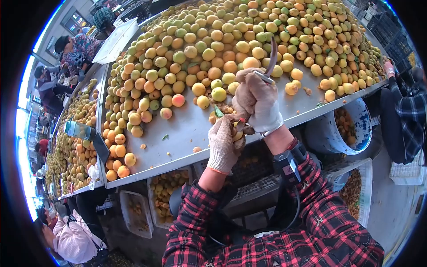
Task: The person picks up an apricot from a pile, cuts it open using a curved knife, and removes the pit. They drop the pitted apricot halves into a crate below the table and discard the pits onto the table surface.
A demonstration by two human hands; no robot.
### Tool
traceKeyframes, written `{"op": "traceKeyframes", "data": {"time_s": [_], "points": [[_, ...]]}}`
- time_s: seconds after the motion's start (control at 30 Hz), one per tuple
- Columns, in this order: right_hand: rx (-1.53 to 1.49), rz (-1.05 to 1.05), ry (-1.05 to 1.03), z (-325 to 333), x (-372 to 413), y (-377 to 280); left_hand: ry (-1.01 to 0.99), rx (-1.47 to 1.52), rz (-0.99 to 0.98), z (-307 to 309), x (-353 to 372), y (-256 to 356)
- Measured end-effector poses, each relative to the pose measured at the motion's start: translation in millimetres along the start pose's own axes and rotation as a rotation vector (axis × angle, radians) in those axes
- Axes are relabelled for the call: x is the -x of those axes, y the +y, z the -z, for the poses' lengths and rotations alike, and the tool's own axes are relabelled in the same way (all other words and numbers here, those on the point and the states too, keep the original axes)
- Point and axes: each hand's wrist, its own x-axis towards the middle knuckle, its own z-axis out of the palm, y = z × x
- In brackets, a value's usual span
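My left hand [224, 143], in a whitish knit glove, is closed around a yellow apricot [238, 135] near the table's front edge. Just above it, my right hand [255, 99], in a stained glove, grips a small curved knife [272, 57] with its blade pointing up and away. The two hands touch or nearly touch at the fruit, and the fingers partly cover it. A green leaf [218, 111] and torn fruit bits lie right behind my left hand. Beyond them a big heap of apricots [195, 53] covers the metal table [173, 140].
Below the table stand a crate of apricots [165, 196], a white tub [135, 213], a bucket [362, 129] and a crate of pits or scraps [367, 191]. A phone [101, 147] and blue-lidded bottle [80, 130] stand at left. Other people work at left and right.
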Motion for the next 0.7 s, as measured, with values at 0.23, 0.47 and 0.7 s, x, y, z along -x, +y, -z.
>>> {"op": "traceKeyframes", "data": {"time_s": [0.23,0.47,0.7], "points": [[0.014,0.016,0.113,-4,-2,3,-0.034,0.119,0.098,-7,7,10],[0.260,0.174,0.282,-7,0,21,0.019,-0.416,-0.597,12,-20,-32],[0.201,-0.047,-0.091,-7,0,6,-0.089,-0.068,-0.111,16,-16,-22]]}}
